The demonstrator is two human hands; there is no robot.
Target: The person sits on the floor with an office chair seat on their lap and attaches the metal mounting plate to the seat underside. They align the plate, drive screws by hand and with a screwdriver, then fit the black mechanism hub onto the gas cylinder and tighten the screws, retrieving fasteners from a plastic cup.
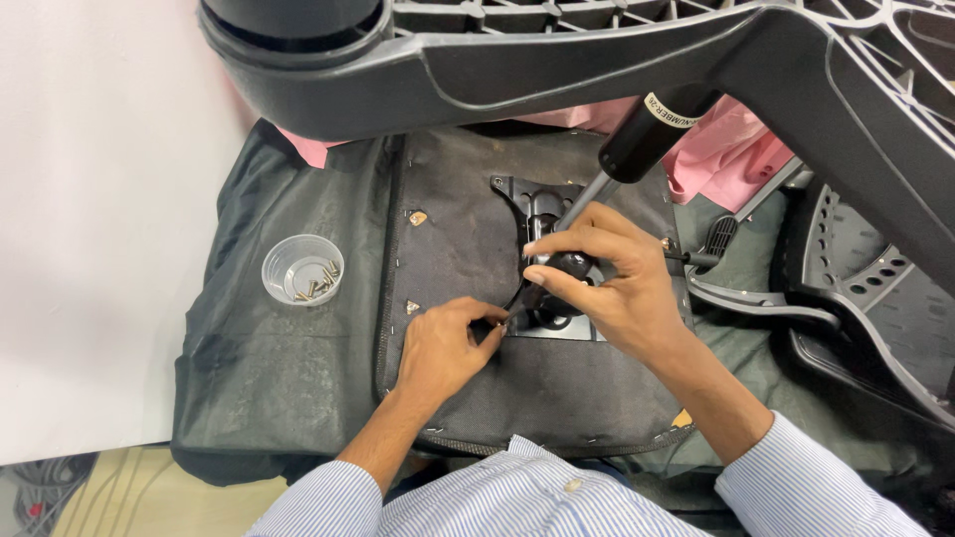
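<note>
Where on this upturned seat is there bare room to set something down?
Bare fabric lies between the clear cup and the metal plate, and below the plate toward the near edge. It is crowded at the plate, where left hand and right hand work.

1. We grip a black-handled screwdriver [557, 278] in our right hand [612, 288], over the metal mounting plate [542, 214].
2. Our left hand [443, 348] pinches at the plate's lower-left corner, beside the screwdriver tip.
3. Well left of the plate stands a clear cup of screws [301, 269].
4. Above the plate rises the gas cylinder [652, 129].
</note>
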